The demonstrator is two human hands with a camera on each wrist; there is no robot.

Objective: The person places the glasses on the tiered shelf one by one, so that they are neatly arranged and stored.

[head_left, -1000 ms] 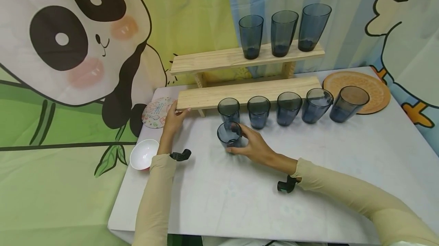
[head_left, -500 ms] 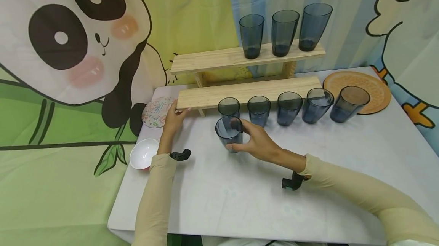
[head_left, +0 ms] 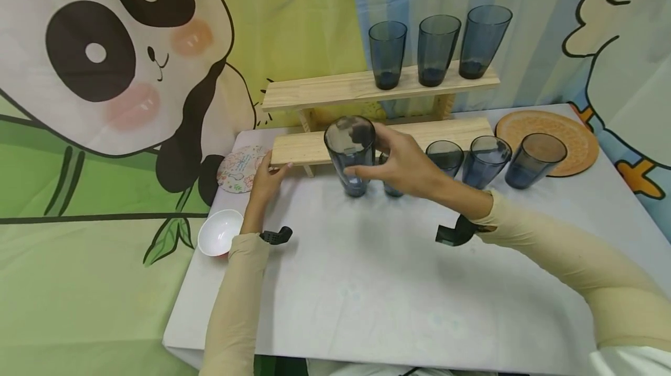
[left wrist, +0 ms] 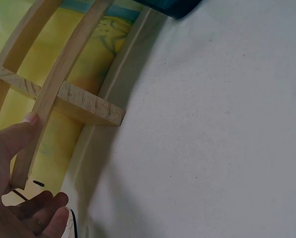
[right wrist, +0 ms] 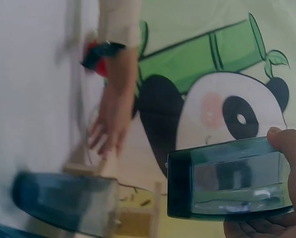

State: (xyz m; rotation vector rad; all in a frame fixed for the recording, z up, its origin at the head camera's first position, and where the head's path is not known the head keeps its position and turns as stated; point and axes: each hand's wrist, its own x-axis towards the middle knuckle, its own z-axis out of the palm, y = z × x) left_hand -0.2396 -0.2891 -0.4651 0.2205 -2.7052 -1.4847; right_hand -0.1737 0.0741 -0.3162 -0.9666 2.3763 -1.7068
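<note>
My right hand point(head_left: 409, 163) grips a clear blue-grey tumbler point(head_left: 346, 152) around its side, raised off the table in front of the lower tier. In the right wrist view this tumbler point(right wrist: 232, 181) lies across the picture, with thumb and fingers on either side. At the left end of the two-tier wooden shelf point(head_left: 301, 146), my left hand point(head_left: 265, 185) holds the lower board. The left wrist view has the thumb on that board point(left wrist: 51, 99) and curled fingers by its end. Three similar tumblers point(head_left: 432, 53) stand on the upper tier's right part.
More tumblers point(head_left: 484, 163) stand in a row on the white table point(head_left: 341, 283) before the shelf; the held one and my hand cover the row's left part. A round orange-brown mat point(head_left: 571, 137) lies right, a floral disc point(head_left: 238, 172) and white bowl point(head_left: 217, 233) left.
My right hand has lifted the tumbler from the table, up and towards the shelf. The left hand keeps its place on the lower board.
</note>
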